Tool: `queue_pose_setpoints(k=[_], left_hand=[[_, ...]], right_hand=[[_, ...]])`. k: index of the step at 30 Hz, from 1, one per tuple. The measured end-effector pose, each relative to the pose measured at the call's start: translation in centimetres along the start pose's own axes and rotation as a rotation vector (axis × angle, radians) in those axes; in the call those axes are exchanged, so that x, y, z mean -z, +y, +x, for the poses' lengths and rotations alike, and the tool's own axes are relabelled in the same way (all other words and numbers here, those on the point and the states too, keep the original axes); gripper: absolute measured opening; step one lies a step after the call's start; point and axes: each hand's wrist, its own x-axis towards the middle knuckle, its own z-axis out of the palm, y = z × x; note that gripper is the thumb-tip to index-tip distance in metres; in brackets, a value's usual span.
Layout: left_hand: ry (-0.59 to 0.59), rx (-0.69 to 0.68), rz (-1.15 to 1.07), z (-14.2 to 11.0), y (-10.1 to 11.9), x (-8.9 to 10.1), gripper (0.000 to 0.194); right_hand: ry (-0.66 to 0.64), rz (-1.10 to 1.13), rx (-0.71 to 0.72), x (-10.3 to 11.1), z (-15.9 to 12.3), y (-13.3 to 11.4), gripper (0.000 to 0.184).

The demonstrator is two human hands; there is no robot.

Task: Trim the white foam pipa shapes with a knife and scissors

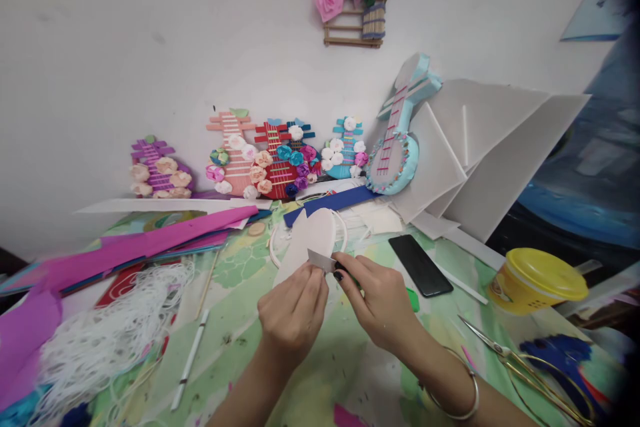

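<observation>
My left hand [295,313] is closed on a white foam board piece [320,230] with a rounded end, held up above the table. In my right hand [377,300] is a green utility knife [413,299], its handle mostly covered by my fingers. The knife's metal blade [320,260] extends left, across the lower part of the white piece and close to my left fingertips. Whether the blade has entered the board cannot be told. Behind the piece lies a coil of white tubing or cord [344,232].
Gold-handled scissors [500,350], a yellow tub [535,283] and a black phone [420,265] lie to the right. Tangled white string [115,327] and magenta sheets [150,240] cover the left. Decorated model instruments [275,153] and white boards [490,133] lean against the wall.
</observation>
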Motion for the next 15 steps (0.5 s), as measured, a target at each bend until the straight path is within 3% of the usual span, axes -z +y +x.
queue_pose_setpoints(k=[9, 15], left_hand=[[-0.054, -0.043, -0.032, 0.01, 0.73, 0.23, 0.028], [-0.007, -0.006, 0.008, 0.11, 0.41, 0.52, 0.026]], right_hand=[[0.048, -0.077, 0.007, -0.14, -0.13, -0.33, 0.029], [0.062, -0.061, 0.011, 0.00, -0.14, -0.25, 0.030]])
